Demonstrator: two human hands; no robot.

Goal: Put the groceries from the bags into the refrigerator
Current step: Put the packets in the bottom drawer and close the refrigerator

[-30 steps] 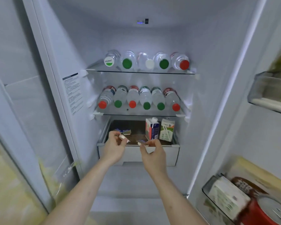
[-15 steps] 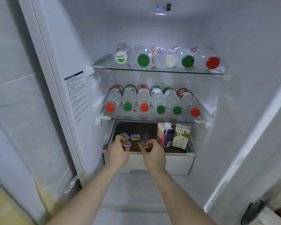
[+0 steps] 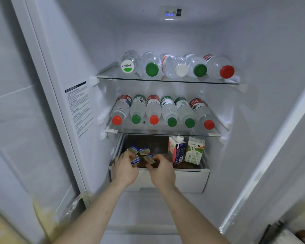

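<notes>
Groceries are mostly stowed, judging by what shows: 2 small packets (image 3: 139,150) lie in the drawer (image 3: 183,178) at lower centre, while the left hand (image 3: 125,170) pinches a blue packet (image 3: 135,160) and the right hand (image 3: 161,171) pinches a red-edged packet (image 3: 149,159) just above it. 2 cartons (image 3: 185,150) stand at the drawer's right, bottles (image 3: 162,110) fill the 2 shelves above, and nothing blocks the drop.

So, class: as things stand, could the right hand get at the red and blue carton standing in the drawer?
Probably yes. The right hand pinches a small packet just left of the carton, the drawer is open above, and nothing lies between them, though it would have to let the packet go first.
</notes>
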